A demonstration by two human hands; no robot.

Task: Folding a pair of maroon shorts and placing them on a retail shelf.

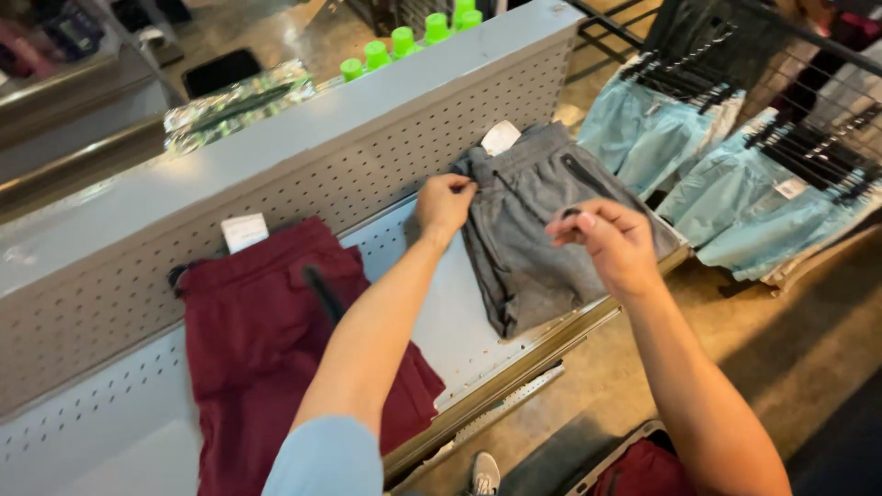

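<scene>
Grey shorts (533,239) with black side stripes and a white tag lie on a pale metal shelf (455,335). My left hand (444,204) pinches the waistband at the shorts' upper left corner. My right hand (611,246) hovers over the shorts' right side, fingers curled together around something small and dark; what it is cannot be told. Dark red shorts (266,358) with a white tag lie to the left on the same shelf, partly under my left forearm.
A perforated grey back panel (303,165) rises behind the shelf. Light blue shorts (735,184) hang on black hangers on a rack at right. Green-capped bottles (404,41) stand beyond the panel. A bin with red cloth (643,468) sits on the floor below.
</scene>
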